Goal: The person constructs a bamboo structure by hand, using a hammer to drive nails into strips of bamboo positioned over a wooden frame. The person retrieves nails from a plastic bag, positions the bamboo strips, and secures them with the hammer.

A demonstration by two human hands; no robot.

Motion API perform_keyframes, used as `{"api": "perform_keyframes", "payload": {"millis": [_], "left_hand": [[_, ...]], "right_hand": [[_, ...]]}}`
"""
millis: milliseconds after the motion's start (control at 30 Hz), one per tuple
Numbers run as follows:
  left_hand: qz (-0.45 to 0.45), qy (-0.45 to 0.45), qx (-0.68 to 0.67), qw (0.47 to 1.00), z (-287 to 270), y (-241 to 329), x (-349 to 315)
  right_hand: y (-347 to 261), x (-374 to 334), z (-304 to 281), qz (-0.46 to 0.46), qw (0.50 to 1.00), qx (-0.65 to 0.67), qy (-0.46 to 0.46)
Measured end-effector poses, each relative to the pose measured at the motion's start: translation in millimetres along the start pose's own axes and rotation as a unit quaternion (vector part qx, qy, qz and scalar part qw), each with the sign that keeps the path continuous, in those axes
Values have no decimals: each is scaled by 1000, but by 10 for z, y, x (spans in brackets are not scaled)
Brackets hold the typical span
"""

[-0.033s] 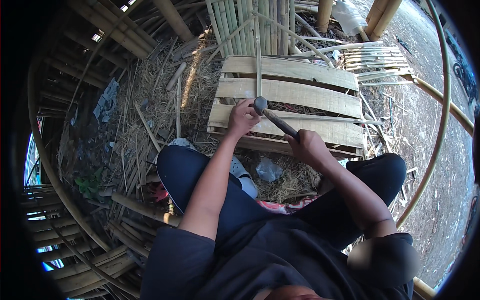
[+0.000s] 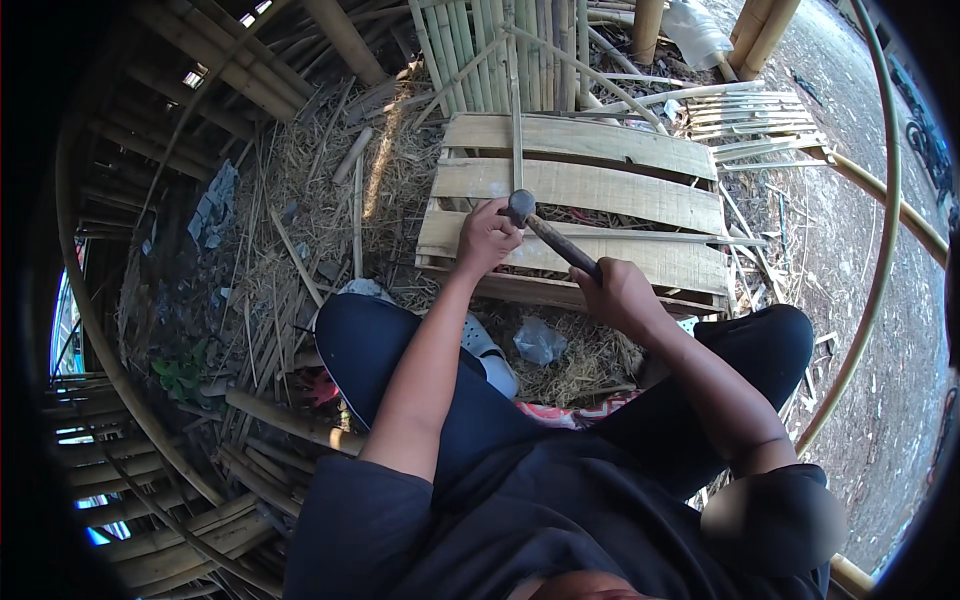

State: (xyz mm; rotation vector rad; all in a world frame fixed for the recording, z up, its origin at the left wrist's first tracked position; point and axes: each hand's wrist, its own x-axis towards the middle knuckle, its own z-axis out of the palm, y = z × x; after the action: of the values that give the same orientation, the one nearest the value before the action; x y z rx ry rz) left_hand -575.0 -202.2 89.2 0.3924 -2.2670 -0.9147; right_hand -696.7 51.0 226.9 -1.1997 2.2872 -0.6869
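Observation:
My right hand (image 2: 618, 296) is closed round the dark handle of a hammer (image 2: 562, 247). The hammer's round metal head lies over the fingertips of my left hand (image 2: 488, 238). Those fingers are curled in a pinch at the near end of a thin bamboo strip (image 2: 517, 150), which runs away from me toward an upright bamboo slat panel (image 2: 485, 70). Whether a small piece is also pinched there is hidden by the hammer head. Both hands are above a low wooden slatted platform (image 2: 590, 190), and another thin strip (image 2: 690, 238) lies across its near boards.
Straw and bamboo scraps (image 2: 320, 200) cover the ground at left. A bamboo slat rack (image 2: 750, 115) sits beyond the platform's right end. Near my feet lies a clear plastic bag (image 2: 540, 341). A long bent bamboo pole (image 2: 890, 200) curves along the right side.

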Motion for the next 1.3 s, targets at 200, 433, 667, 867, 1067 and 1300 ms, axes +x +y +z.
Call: {"api": "perform_keyframes", "payload": {"millis": [200,433,667,867,1067,1300], "left_hand": [[-13,9,-13,1000,12,14,1],[-17,-1,-22,1000,-18,16,-11],[-2,1,-6,1000,-16,7,-2],[-12,-7,-10,1000,-4,91,23],[-9,-4,-20,1000,-32,82,20],[-14,7,-16,1000,23,48,-15]], "right_hand": [[31,38,42,-5,999,14,32],[-2,39,-36,0,1000,8,19],[-2,56,2,29,999,-6,-23],[-25,45,-25,4,1000,-2,8],[-83,44,-53,9,1000,8,3],[-53,65,-78,31,999,-5,-27]]}}
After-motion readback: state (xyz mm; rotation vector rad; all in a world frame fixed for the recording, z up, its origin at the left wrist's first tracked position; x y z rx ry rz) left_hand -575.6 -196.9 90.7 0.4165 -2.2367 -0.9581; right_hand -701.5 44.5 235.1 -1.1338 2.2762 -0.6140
